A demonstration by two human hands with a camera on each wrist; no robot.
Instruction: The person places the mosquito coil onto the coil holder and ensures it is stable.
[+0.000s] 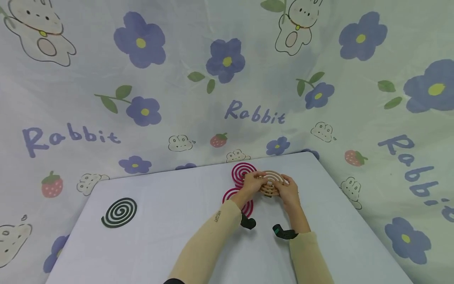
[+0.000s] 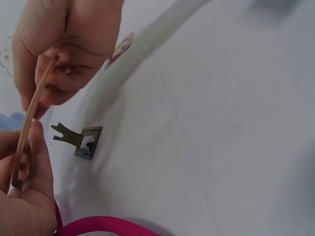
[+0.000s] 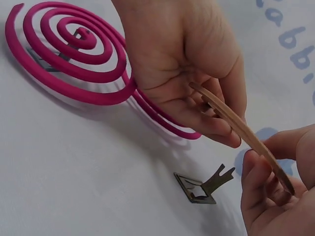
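Both hands hold a tan mosquito coil (image 3: 236,123) between them, seen nearly edge-on in the wrist views. My left hand (image 1: 251,182) pinches its left side and my right hand (image 1: 290,192) its right side. Below the coil, a small metal coil stand (image 3: 217,184) lies on the table with its forked tongue bent up; neither hand touches it. To the left hand's left are two magenta coils, one behind (image 1: 234,174) and one nearer (image 1: 251,208), the latter partly covered by the left forearm. In the right wrist view a metal stand shows under a magenta coil (image 3: 93,97).
A dark green coil (image 1: 133,207) lies apart on the left of the white-covered table (image 1: 170,197). Behind the table hangs a printed cloth (image 1: 191,23) with flowers and rabbits. Dark wrist-worn pieces (image 1: 283,232) jut inward between the forearms.
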